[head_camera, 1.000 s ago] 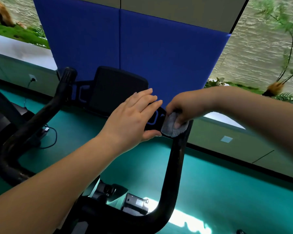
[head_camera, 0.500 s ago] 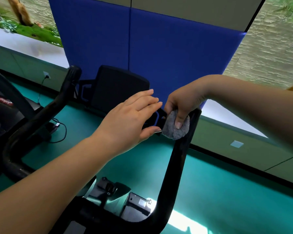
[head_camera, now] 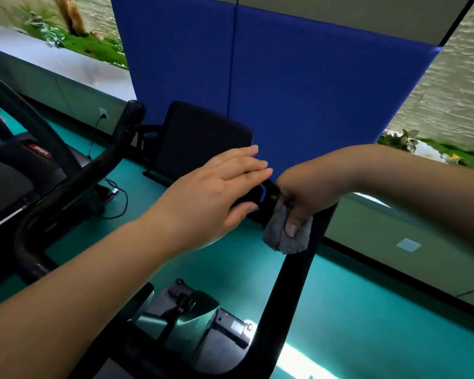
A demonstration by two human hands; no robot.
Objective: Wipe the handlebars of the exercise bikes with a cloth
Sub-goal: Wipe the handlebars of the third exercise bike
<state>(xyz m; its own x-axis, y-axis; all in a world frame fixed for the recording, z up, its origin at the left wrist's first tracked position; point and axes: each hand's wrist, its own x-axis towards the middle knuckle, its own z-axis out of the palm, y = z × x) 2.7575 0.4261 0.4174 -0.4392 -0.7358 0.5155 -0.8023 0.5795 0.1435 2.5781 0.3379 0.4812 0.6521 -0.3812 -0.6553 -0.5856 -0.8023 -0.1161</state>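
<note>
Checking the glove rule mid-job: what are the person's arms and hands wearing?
Nothing that shows. Both hands, left and right, are bare, with no gloves or rings in view. Both forearms are uncovered as far as the frame reaches: no sleeves, watch or wristband. Fingernails look short and unpainted.

Left hand (head_camera: 211, 198) flat, right hand (head_camera: 307, 192) clenched
</note>
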